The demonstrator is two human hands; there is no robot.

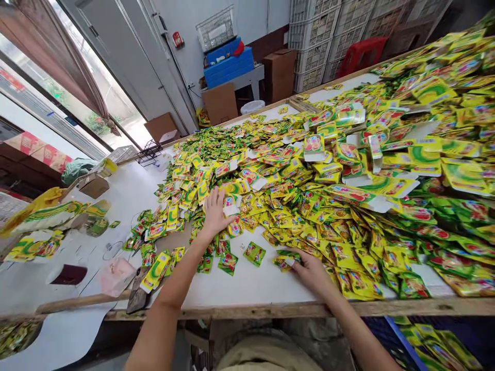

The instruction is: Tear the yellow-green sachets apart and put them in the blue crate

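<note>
My left hand [215, 214] lies with fingers stretched over the near edge of a heap of small yellow boxes [232, 202] and green sachets. It touches a yellow box with a white open flap. Low on the right, my right hand [307, 268] is closed on a few green and yellow sachets [285, 259], thumb on top, close to the table surface. Between my hands a single green sachet [254, 253] lies flat on the white table [247, 288]. Another green sachet [228, 263] rests below my left hand. Yellow sachets [348, 257] are heaped right of my right hand.
A phone [138, 293], a pink container [117, 276] and a dark red cup [68, 274] stand at the left front. A black wire rack [149, 153] is at the far left edge. Stacked white crates [315, 41] and a red stool [363, 54] stand behind the table.
</note>
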